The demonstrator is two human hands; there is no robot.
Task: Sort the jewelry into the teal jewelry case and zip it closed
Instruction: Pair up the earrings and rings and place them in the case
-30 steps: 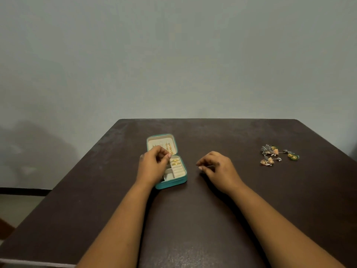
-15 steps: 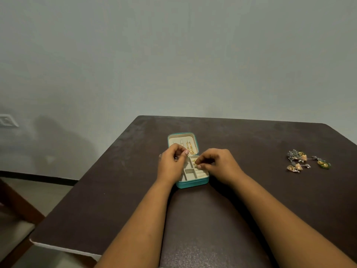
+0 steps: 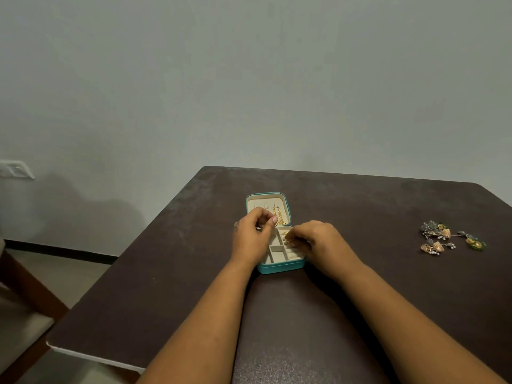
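Observation:
The teal jewelry case [image 3: 281, 268] lies open near the middle of the dark table, its cream lid [image 3: 260, 203] tilted back. A gold chain [image 3: 279, 216] hangs inside the lid. My left hand [image 3: 250, 239] covers the case's left side, fingers curled and thumb pressed to forefinger; nothing shows between them. My right hand [image 3: 321, 242] reaches in from the right, its fingertips pinched on a small gold piece [image 3: 287, 237] over the ring rolls. The case's front compartments look bare. A cluster of loose earrings [image 3: 443, 236] lies far right on the table, away from both hands.
The dark table [image 3: 360, 206] ends at a left edge and a near-left corner. A chair [image 3: 25, 309] stands beside that corner at lower left. The wall behind carries a switch plate [image 3: 15, 169] at far left.
My right hand has moved left from the bare tabletop to the case and now pinches over the ring rolls. My left hand has stayed on the case. The view has swung left.

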